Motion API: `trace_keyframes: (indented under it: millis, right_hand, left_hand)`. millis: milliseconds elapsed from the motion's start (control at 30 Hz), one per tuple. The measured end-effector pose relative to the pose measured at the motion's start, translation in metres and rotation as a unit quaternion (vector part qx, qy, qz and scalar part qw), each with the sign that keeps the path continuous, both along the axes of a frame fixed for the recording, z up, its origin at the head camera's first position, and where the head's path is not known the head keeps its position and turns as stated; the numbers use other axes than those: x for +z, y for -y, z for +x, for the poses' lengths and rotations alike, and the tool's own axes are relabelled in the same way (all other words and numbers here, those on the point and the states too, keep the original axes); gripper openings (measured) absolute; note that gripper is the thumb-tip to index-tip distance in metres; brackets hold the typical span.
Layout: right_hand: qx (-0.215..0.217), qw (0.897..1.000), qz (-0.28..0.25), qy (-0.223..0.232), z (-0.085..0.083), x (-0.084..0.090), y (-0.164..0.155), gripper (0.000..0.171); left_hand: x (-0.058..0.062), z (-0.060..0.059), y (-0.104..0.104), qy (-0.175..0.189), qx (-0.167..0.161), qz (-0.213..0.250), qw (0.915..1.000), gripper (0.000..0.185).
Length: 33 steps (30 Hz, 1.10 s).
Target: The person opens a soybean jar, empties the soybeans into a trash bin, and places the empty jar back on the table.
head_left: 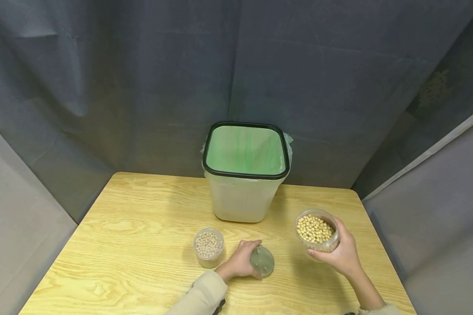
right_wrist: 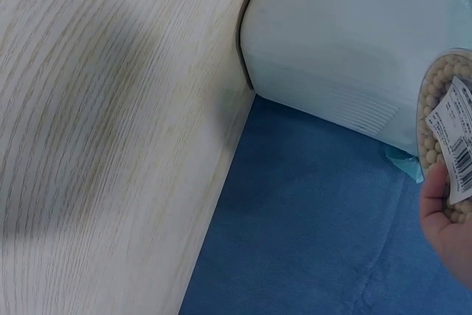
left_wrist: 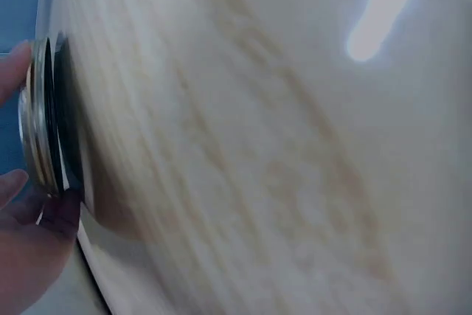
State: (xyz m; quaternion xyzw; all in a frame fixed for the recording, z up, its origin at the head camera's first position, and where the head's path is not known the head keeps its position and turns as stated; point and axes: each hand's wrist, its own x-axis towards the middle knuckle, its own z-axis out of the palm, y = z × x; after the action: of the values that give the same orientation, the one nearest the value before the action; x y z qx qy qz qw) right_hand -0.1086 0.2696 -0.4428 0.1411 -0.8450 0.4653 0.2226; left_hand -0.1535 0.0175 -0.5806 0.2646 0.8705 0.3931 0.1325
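My right hand [head_left: 344,253] grips a clear plastic jar [head_left: 326,247] of round yellow beans, held above the right side of the table with its open mouth tilted toward the bin. In the right wrist view, a white barcode label [right_wrist: 456,142] shows on this jar. My left hand [head_left: 242,260] pinches a round grey-green lid [head_left: 263,261] by its edge, low over the table; in the left wrist view the lid [left_wrist: 38,119] is seen edge-on, by the fingers. To the left of that hand stands a second clear jar [head_left: 210,261], uncovered, filled with paler round beans.
At the back middle of the wooden table [head_left: 142,227] stands a white bin [head_left: 240,199] with a black rim and a green liner bag [head_left: 244,148]. A dark cloth curtain [head_left: 161,87] hangs behind, and pale panels flank both sides.
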Motion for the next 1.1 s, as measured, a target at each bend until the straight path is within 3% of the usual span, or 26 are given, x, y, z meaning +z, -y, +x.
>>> trace_keyframes:
  millis: [233, 367, 600, 1100]
  right_hand:
    - [-0.012, 1.0, 0.001, 0.014, 0.002, 0.001, 0.001, 0.094]
    - [-0.015, 1.0, -0.001, 0.015, 0.002, 0.0, 0.002, 0.094]
    - [-0.004, 1.0, -0.012, -0.008, 0.001, 0.0, 0.002, 0.095]
    - [-0.01, 1.0, -0.019, -0.017, 0.001, 0.001, 0.002, 0.093]
  left_hand:
    - [0.0, 0.001, 0.002, -0.021, 0.01, -0.002, 0.9997, 0.093]
    - [0.006, 0.002, 0.003, -0.021, 0.025, 0.019, 0.9993, 0.086]
    - [0.025, 0.004, 0.005, -0.041, 0.046, 0.065, 0.996, 0.068]
    - [0.067, 0.005, 0.011, -0.078, 0.003, 0.131, 0.9883, 0.062]
